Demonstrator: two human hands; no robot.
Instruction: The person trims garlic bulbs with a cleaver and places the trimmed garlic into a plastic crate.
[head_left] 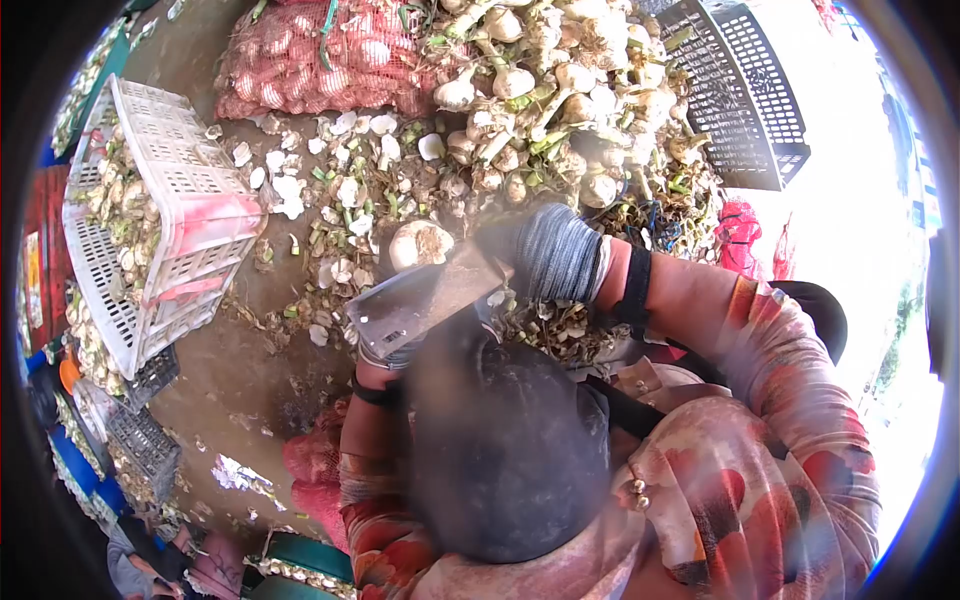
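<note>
My right hand [550, 252], in a grey striped knitted glove, is closed around the handle end of a broad-bladed cleaver [415, 308]. The blade points left and lies across the view in front of my left hand. Only the grey glove cuff of my left hand [392, 356] shows below the blade; its fingers are hidden. A pale garlic bulb [420, 245] with a cut face sits just beyond the blade's upper edge. Whether my left hand grips it cannot be seen. A dark rounded surface [510, 450] fills the area between my arms.
A heap of garlic bulbs with stems [590, 90] lies ahead, beside a red net sack of garlic [320, 60]. A white crate [180, 210] stands tilted at left, a black crate [730, 90] at upper right. Peelings and trimmings [345, 190] litter the floor.
</note>
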